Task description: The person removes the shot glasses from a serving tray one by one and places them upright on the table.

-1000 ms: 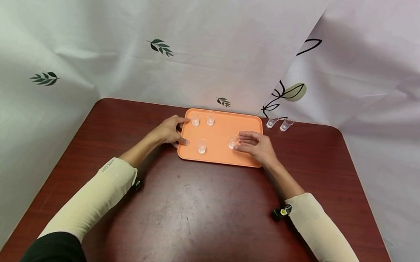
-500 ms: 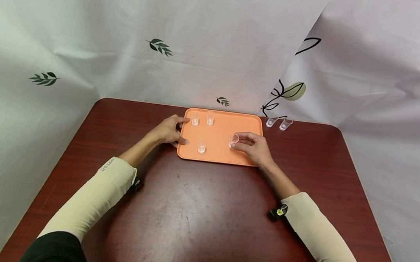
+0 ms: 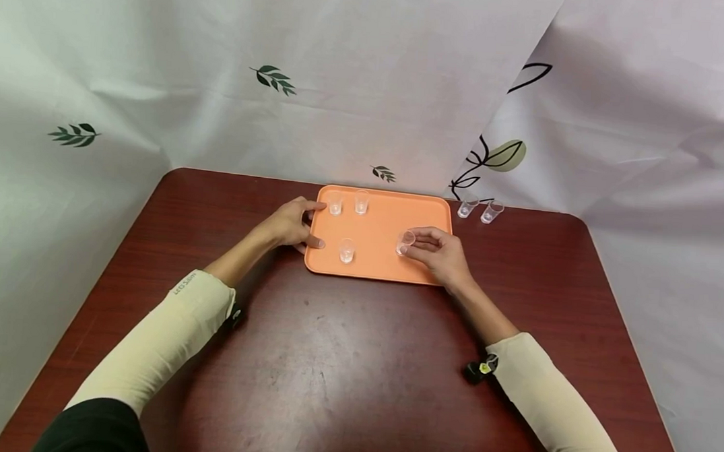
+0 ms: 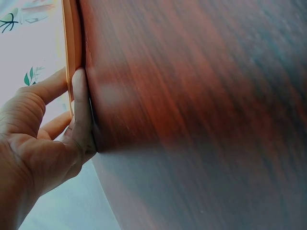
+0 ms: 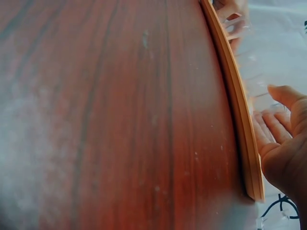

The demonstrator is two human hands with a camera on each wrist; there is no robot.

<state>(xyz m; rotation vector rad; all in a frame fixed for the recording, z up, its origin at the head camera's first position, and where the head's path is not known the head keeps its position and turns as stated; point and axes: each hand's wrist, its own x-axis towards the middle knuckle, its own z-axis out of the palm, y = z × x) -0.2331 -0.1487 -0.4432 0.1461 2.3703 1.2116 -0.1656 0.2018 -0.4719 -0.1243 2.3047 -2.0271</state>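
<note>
An orange tray (image 3: pixel 378 267) lies near the far edge of the table. My left hand (image 3: pixel 292 224) grips its left edge, thumb and fingers around the rim; the left wrist view shows the same hand (image 4: pixel 48 134) on the tray's edge (image 4: pixel 73 38). Over the tray's right half, my right hand (image 3: pixel 444 256) pinches a small clear plastic cup (image 3: pixel 406 242) between thumb and fingers. Whether this cup touches the tray is hard to tell. Several like it stand on the tray: two at the back left, a cup (image 3: pixel 335 204) and another cup (image 3: pixel 361 203), and one front-left cup (image 3: pixel 347 251).
Beyond the tray's right back corner, two more clear cups, a left one (image 3: pixel 467 207) and a right one (image 3: pixel 492 212), stand on the dark reddish-brown table (image 3: pixel 331 373). A pale curtain (image 3: pixel 343 104) with leaf prints hangs right behind the table's far edge.
My right fingers have closed onto the clear cup from loosely around it. Since half a second ago that cup has shifted slightly right. The left hand keeps its hold on the tray.
</note>
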